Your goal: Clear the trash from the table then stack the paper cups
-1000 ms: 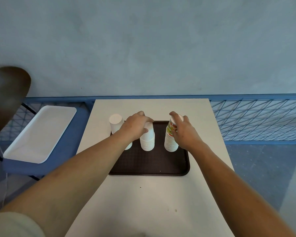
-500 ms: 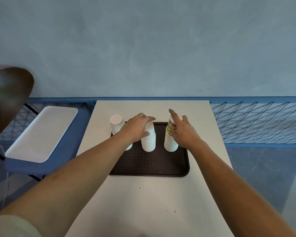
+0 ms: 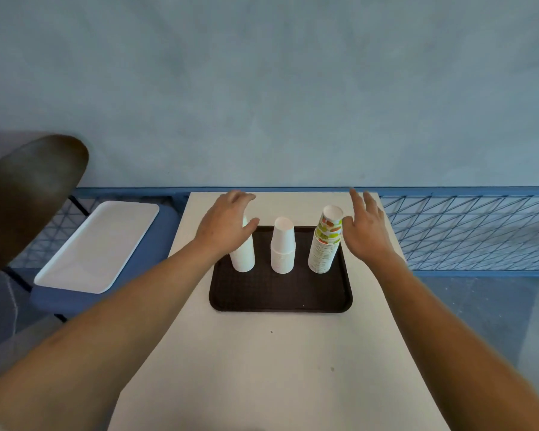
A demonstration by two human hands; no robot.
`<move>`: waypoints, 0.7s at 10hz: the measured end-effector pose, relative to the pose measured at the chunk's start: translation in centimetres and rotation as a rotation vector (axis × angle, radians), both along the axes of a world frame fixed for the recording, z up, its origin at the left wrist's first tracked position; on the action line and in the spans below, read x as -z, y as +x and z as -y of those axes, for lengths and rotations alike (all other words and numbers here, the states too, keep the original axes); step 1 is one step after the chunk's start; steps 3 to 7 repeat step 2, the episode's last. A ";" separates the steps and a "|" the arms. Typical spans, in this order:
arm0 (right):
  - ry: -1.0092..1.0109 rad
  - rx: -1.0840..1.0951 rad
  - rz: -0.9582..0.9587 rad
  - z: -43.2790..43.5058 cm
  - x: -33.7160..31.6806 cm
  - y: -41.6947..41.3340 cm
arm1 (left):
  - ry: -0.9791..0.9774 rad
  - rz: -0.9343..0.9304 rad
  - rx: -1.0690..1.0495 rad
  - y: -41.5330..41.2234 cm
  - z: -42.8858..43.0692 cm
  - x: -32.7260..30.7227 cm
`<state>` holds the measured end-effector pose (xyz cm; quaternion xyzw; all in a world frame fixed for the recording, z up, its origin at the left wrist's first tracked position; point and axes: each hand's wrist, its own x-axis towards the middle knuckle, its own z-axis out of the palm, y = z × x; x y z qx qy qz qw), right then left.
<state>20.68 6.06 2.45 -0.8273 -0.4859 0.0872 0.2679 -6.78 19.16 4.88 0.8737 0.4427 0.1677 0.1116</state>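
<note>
Grey wall at the back, white table pushed up against it w/ a brown tray near its far edge.

Right fingers are straight and spread wide, holding nothing. The thumb side is just beside the printed cup stack at the tray's far right corner, can't tell if it actually touches. Left fingers are loosely curved, not wrapped round anything afaict. The left hand sits in front of the top of the white cup stack at the tray's far left corner, so that top is hidden. The middle cup stack, also white, stands between them along the far edge. All 3 are upside down.

Biggest risk imo: the printed one is the tallest and looks to lean a bit, so a bump from the right hand could tip it off the tray's right edge. Same for the left one if the palm drags on it.

Both palms face down/inward and the forearms come in from the table's near corners. Stacking looks pretty much done tbh.

Off to the left there's a white tray on a blue bench, and a blue mesh rail to the right.
</note>
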 end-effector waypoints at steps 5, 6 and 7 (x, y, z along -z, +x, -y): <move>-0.090 0.152 0.099 3.0 -0.8 -1.6 | 0.005 -0.108 -0.069 -6.7 1.3 -1.5; -0.090 0.152 0.099 3.0 -0.8 -1.6 | 0.005 -0.108 -0.069 -6.7 1.3 -1.5; -0.090 0.152 0.099 3.0 -0.8 -1.6 | 0.005 -0.108 -0.069 -6.7 1.3 -1.5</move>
